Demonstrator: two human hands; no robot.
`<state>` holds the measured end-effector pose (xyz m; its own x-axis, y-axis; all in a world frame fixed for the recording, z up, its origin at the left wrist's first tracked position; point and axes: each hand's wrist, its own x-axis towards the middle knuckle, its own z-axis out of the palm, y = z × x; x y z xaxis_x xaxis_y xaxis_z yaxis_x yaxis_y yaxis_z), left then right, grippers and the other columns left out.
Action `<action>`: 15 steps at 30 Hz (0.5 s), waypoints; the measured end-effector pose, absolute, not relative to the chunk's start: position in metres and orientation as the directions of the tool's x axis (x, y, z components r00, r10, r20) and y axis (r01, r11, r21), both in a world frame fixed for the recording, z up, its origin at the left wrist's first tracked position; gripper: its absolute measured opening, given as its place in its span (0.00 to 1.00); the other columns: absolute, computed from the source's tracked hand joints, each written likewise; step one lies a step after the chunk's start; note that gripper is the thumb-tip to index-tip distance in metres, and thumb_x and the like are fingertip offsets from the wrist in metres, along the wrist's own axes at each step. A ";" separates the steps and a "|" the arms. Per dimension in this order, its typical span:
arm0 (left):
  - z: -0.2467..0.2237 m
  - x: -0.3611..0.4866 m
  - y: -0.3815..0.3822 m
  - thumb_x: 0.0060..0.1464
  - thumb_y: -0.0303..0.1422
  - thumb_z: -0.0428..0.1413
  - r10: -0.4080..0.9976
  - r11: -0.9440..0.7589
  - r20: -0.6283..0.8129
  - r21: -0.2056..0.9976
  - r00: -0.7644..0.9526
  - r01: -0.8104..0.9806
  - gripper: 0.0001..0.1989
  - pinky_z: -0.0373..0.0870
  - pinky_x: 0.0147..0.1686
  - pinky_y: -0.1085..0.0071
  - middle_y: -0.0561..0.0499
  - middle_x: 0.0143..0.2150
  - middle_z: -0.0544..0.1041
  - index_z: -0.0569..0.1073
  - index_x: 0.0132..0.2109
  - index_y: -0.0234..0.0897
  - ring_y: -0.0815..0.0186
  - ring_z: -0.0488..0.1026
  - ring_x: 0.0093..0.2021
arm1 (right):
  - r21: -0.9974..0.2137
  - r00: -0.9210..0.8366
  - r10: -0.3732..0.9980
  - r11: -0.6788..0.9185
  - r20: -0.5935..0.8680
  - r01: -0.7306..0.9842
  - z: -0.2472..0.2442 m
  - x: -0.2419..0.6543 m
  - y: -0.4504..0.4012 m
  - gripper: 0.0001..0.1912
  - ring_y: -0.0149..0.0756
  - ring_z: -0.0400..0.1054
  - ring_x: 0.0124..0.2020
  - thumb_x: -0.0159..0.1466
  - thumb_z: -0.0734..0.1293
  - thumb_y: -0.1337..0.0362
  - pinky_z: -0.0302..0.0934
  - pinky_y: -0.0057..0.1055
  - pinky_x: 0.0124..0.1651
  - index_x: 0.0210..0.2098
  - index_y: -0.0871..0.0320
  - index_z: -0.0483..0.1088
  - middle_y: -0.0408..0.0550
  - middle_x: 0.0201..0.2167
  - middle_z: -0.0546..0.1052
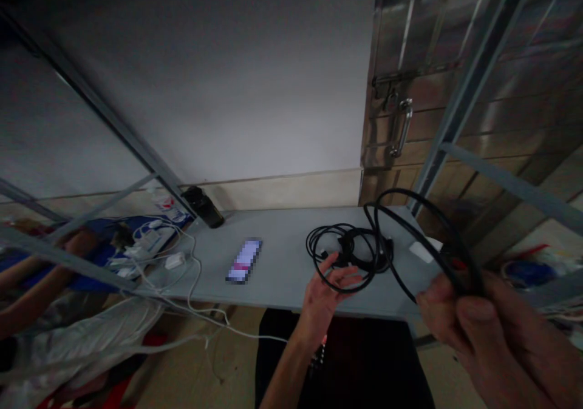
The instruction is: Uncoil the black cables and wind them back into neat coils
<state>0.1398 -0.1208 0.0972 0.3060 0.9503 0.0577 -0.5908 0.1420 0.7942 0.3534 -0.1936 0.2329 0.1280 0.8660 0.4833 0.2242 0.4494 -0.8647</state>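
Gripping looped strands of black cable (pixel 473 277), the right hand (pixel 494 336) is closed, thumb laid over them, at the right of the view, nearer the camera than the worktop (pixel 273 224). The strands arch out from this grip toward the coiled black cables (pixel 348 248), which lie right of the middle of the worktop. Well apart from it, the left hand (pixel 325 290) is open, fingers spread, above the front edge and against a loop of the coils in the view; whether it touches that loop, I cannot tell.

Left of the middle lies a phone (pixel 245 261) with a lit screen. A dark bottle (pixel 203 207) is by the back left corner. White cords (pixel 195 269) and a white adapter (pixel 175 260) are at the left end, some cords hanging past the front edge. A white piece (pixel 426 249) lies near the right edge. Beyond the left end, another person's forearms (pixel 59 275) reach over a blue surface (pixel 102 254).
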 end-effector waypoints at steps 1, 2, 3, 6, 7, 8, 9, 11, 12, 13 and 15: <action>0.109 0.132 -0.117 0.61 0.40 0.69 0.962 0.148 0.045 0.742 0.268 -0.654 0.34 0.73 0.65 0.46 0.36 0.64 0.83 0.74 0.72 0.41 0.45 0.81 0.63 | -0.888 0.118 0.899 0.385 0.423 0.253 0.227 0.357 -0.201 0.18 0.32 0.61 0.17 0.81 0.64 0.48 0.58 0.26 0.19 0.43 0.52 0.77 0.41 0.20 0.67; 0.121 0.124 -0.112 0.62 0.37 0.68 0.974 0.143 0.027 0.692 0.223 -0.708 0.30 0.73 0.65 0.48 0.37 0.63 0.83 0.77 0.69 0.39 0.47 0.81 0.63 | -0.897 0.118 0.918 0.332 0.379 0.293 0.221 0.360 -0.207 0.20 0.32 0.64 0.19 0.80 0.65 0.45 0.60 0.26 0.21 0.42 0.53 0.78 0.42 0.21 0.69; 0.133 0.115 -0.107 0.62 0.36 0.67 0.983 0.140 0.002 0.644 0.185 -0.752 0.26 0.74 0.65 0.52 0.38 0.62 0.84 0.80 0.65 0.37 0.50 0.81 0.61 | -0.892 0.130 0.924 0.300 0.360 0.338 0.214 0.363 -0.213 0.22 0.33 0.67 0.21 0.78 0.66 0.42 0.63 0.25 0.24 0.41 0.53 0.79 0.44 0.23 0.72; 0.167 0.099 -0.095 0.63 0.36 0.66 0.990 0.135 -0.066 0.647 0.121 -0.750 0.18 0.79 0.54 0.63 0.43 0.50 0.87 0.84 0.57 0.34 0.60 0.83 0.49 | -0.857 0.151 0.914 0.281 0.376 0.433 0.190 0.363 -0.218 0.24 0.38 0.77 0.33 0.75 0.69 0.39 0.73 0.26 0.38 0.42 0.53 0.81 0.49 0.34 0.81; 0.176 0.099 -0.094 0.64 0.37 0.67 0.991 0.129 -0.059 0.698 0.123 -0.705 0.17 0.79 0.51 0.65 0.44 0.45 0.86 0.85 0.57 0.33 0.62 0.83 0.44 | -0.853 0.141 0.917 0.279 0.373 0.442 0.182 0.360 -0.216 0.23 0.40 0.79 0.37 0.75 0.70 0.40 0.75 0.27 0.42 0.43 0.53 0.81 0.50 0.37 0.83; 0.183 0.102 -0.095 0.65 0.37 0.67 0.989 0.120 -0.035 0.760 0.143 -0.639 0.18 0.79 0.50 0.65 0.45 0.43 0.86 0.85 0.58 0.33 0.63 0.82 0.42 | -0.855 0.120 0.925 0.276 0.360 0.440 0.175 0.355 -0.212 0.22 0.40 0.81 0.38 0.75 0.70 0.40 0.75 0.28 0.44 0.46 0.53 0.79 0.50 0.38 0.83; 0.190 0.108 -0.098 0.67 0.38 0.66 0.982 0.110 -0.005 0.826 0.187 -0.553 0.20 0.78 0.51 0.63 0.45 0.42 0.86 0.84 0.60 0.34 0.62 0.82 0.42 | -0.857 0.085 0.935 0.275 0.344 0.436 0.168 0.349 -0.207 0.22 0.41 0.81 0.38 0.74 0.72 0.40 0.76 0.28 0.42 0.49 0.53 0.78 0.51 0.39 0.83; 0.202 0.122 -0.108 0.71 0.41 0.64 0.945 0.052 0.066 0.938 0.321 -0.343 0.21 0.76 0.58 0.59 0.43 0.46 0.87 0.83 0.65 0.36 0.58 0.82 0.48 | -0.847 0.013 0.943 0.292 0.332 0.445 0.158 0.336 -0.192 0.28 0.42 0.81 0.36 0.69 0.77 0.40 0.76 0.29 0.37 0.55 0.55 0.74 0.52 0.42 0.84; 0.206 0.129 -0.113 0.72 0.41 0.62 0.917 -0.009 0.103 0.971 0.387 -0.239 0.21 0.73 0.62 0.57 0.41 0.51 0.87 0.82 0.66 0.38 0.56 0.82 0.53 | -0.836 -0.011 0.938 0.313 0.345 0.452 0.155 0.330 -0.185 0.30 0.42 0.81 0.36 0.68 0.77 0.40 0.76 0.30 0.37 0.57 0.55 0.73 0.53 0.43 0.84; 0.210 0.136 -0.118 0.74 0.41 0.60 0.887 -0.084 0.143 0.985 0.439 -0.151 0.20 0.71 0.66 0.55 0.41 0.56 0.86 0.82 0.66 0.41 0.54 0.80 0.58 | -0.824 -0.020 0.928 0.340 0.372 0.454 0.153 0.324 -0.178 0.30 0.42 0.81 0.35 0.70 0.76 0.41 0.76 0.31 0.36 0.58 0.56 0.72 0.54 0.43 0.84; 0.213 0.143 -0.125 0.75 0.41 0.57 0.839 -0.237 0.233 0.970 0.492 -0.055 0.19 0.67 0.70 0.54 0.42 0.64 0.81 0.82 0.67 0.45 0.53 0.75 0.67 | -0.821 -0.009 0.909 0.381 0.417 0.426 0.153 0.317 -0.167 0.22 0.40 0.78 0.32 0.77 0.69 0.45 0.74 0.30 0.36 0.56 0.57 0.72 0.52 0.38 0.83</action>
<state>0.1427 -0.1248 0.2133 0.4925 0.8386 0.2329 -0.0546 -0.2373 0.9699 0.3175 -0.1669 0.1534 -0.0094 0.9090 0.4168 0.4258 0.3808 -0.8208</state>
